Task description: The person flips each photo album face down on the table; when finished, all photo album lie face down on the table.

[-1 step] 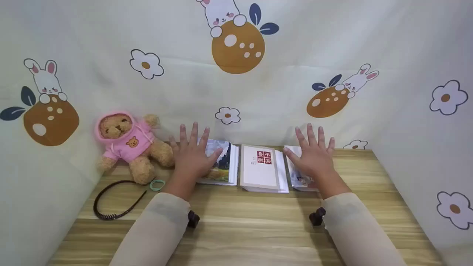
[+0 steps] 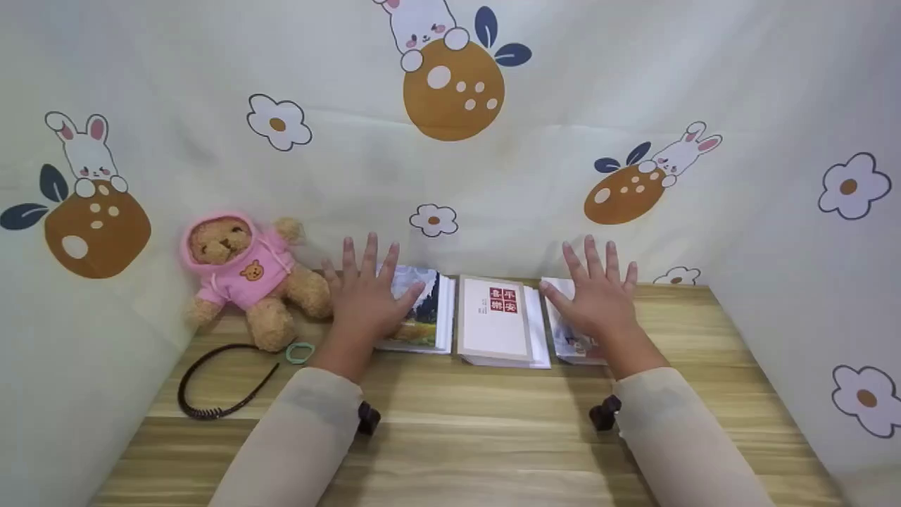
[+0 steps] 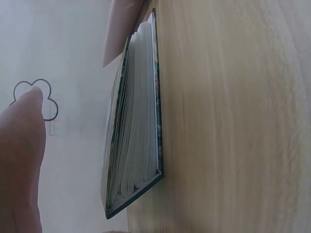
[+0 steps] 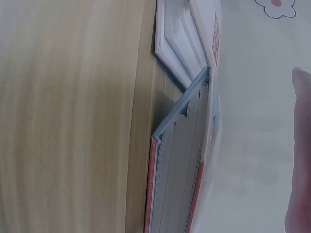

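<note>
Teddy bear beside dark headband

Books, teddy, headband on table

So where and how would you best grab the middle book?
Probably pinch the middle book by its near edge, coming from the front: it lies flat, nothing blocks that edge, and the left book and right book flank it closely.

Bear left of books, headband before bear
</note>
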Available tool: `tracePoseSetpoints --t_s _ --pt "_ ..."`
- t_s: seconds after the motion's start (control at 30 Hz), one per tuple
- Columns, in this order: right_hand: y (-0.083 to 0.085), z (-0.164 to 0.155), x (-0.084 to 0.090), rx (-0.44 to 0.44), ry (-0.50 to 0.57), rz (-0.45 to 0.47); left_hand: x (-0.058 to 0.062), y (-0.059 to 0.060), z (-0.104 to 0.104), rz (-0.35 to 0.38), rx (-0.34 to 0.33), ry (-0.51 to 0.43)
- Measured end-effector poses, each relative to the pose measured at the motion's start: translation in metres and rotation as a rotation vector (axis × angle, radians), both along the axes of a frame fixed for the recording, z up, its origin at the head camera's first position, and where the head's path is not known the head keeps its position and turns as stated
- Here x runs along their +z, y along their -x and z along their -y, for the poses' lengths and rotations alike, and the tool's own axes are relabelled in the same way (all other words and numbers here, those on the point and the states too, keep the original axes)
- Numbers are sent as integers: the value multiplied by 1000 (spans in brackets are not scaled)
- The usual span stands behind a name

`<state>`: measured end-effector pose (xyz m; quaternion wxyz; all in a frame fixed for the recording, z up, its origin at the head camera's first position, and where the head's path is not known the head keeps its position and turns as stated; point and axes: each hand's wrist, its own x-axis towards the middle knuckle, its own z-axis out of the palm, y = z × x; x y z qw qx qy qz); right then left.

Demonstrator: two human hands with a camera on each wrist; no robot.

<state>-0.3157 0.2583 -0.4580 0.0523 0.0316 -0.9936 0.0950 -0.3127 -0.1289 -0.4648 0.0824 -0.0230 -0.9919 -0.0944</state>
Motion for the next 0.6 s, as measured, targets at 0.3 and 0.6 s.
tracePoseSetpoints --t_s 0.3,0.6 --pt "-6 -12 -1 -6 38 -3 -3 -2 -18 23 -12 -41" --pt "-22 -31 -1 17 137 18 -5 -26 -76 80 -105 -193"
